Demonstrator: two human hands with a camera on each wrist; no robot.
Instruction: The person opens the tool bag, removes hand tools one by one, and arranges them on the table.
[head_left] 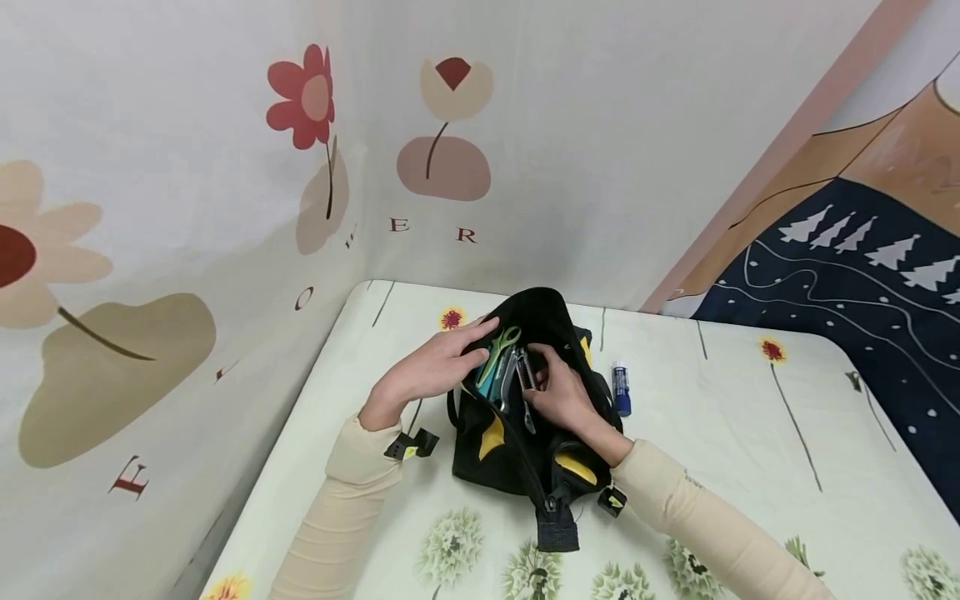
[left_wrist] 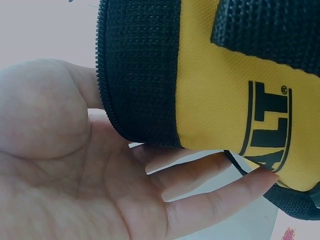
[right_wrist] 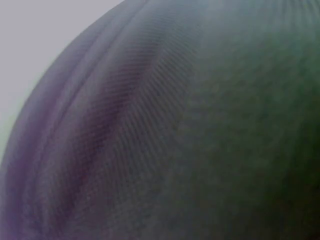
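Observation:
A black and yellow tool bag [head_left: 491, 462] stands on the table with its top unzipped. My left hand [head_left: 429, 364] holds its left rim; in the left wrist view that hand [left_wrist: 115, 175] has the thumb behind the zipper edge [left_wrist: 102, 85] and the fingers along the yellow panel [left_wrist: 215, 100]. My right hand [head_left: 562, 392] reaches inside, fingers curled, pinching a slim dark-and-silver tool [head_left: 523, 372]. Beside it in the bag lie green-handled scissors [head_left: 497, 353], a blue item [head_left: 487, 383] and other silver tools [head_left: 506, 383]. Dark fabric [right_wrist: 150, 125] fills most of the right wrist view.
A blue and white glue stick [head_left: 621, 389] stands or lies just right of the bag; which one I cannot tell. The bag's black strap end [head_left: 557, 533] hangs toward the front. Printed fabric walls [head_left: 585, 150] rise behind and to the left of the flower-patterned table [head_left: 720, 417].

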